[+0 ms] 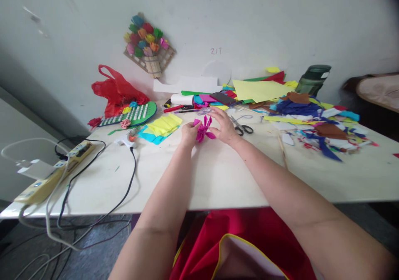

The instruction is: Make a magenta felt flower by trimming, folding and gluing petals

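Observation:
My left hand [188,134] is closed on the left side of a magenta paper flower [203,129], just above the table. Its narrow folded petals spread outward. My right hand [225,127] is curved around the flower's other side, thumb and fingers apart, the thumb at a right-hand petal. I cannot tell how firmly it touches. Right of this hand lie black-handled scissors [244,129]. To the left, yellow paper sheets [165,124] rest on blue paper sheets [153,137].
Paper scraps [330,132] are heaped at the right near a green bottle [313,79]. A power strip [52,176] with trailing cables lies along the left edge. Behind stand a red plastic bag [116,90] and a green board [137,114]. A thin stick [282,150] lies right.

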The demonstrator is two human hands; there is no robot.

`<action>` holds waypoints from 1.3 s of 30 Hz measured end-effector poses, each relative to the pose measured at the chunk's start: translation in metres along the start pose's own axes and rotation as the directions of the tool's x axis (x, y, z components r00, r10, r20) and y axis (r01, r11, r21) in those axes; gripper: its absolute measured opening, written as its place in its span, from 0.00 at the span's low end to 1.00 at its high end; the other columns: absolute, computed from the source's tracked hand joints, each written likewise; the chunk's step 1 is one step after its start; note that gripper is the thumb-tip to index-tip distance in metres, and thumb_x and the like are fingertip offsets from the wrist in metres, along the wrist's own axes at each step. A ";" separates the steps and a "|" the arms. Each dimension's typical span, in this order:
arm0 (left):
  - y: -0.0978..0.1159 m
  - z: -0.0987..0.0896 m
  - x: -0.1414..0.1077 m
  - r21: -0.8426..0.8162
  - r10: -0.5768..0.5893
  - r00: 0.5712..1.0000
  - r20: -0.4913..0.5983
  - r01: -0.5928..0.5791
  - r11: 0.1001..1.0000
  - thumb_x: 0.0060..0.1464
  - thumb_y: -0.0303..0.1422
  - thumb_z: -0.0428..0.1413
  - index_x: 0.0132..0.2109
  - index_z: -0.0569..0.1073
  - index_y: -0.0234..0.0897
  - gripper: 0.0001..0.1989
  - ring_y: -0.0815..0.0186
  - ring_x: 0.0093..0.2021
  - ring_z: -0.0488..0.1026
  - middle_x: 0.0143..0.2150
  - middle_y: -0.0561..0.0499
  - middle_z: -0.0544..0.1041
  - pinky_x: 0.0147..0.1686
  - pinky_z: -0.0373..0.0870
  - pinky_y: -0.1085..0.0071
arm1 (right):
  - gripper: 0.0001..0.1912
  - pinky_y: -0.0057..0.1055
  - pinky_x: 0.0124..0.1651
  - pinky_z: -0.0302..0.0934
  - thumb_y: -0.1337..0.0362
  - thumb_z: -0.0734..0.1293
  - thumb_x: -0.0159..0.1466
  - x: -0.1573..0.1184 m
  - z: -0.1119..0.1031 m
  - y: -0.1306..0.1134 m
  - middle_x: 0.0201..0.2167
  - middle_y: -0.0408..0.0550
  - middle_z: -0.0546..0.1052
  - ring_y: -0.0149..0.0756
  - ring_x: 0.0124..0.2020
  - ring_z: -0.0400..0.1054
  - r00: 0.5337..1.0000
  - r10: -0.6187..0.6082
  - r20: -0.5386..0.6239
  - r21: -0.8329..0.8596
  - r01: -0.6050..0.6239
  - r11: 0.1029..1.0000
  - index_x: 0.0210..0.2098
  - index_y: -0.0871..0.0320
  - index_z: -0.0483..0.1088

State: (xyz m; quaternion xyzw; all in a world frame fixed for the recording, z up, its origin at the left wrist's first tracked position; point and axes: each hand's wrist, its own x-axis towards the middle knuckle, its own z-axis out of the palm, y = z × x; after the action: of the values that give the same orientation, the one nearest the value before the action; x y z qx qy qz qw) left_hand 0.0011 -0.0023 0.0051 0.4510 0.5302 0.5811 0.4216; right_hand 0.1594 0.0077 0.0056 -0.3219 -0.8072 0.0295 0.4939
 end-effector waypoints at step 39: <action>0.013 0.000 -0.011 -0.133 -0.035 0.990 0.134 0.053 0.990 0.36 0.29 0.55 0.40 0.69 0.35 0.18 0.65 0.28 0.74 0.28 0.51 0.74 0.31 0.72 0.66 | 0.19 0.35 0.43 0.69 0.76 0.68 0.48 0.004 -0.002 -0.008 0.26 0.43 0.76 0.32 0.31 0.72 0.676 0.652 0.344 0.646 -0.674 0.357 0.40 0.59 0.74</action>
State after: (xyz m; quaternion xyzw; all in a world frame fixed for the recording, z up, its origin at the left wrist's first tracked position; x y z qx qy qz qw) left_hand 0.0033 -0.0136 0.0174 0.4467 0.4704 0.5755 0.4980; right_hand 0.1559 0.0030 0.0123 -0.3924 -0.5305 0.5499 0.5121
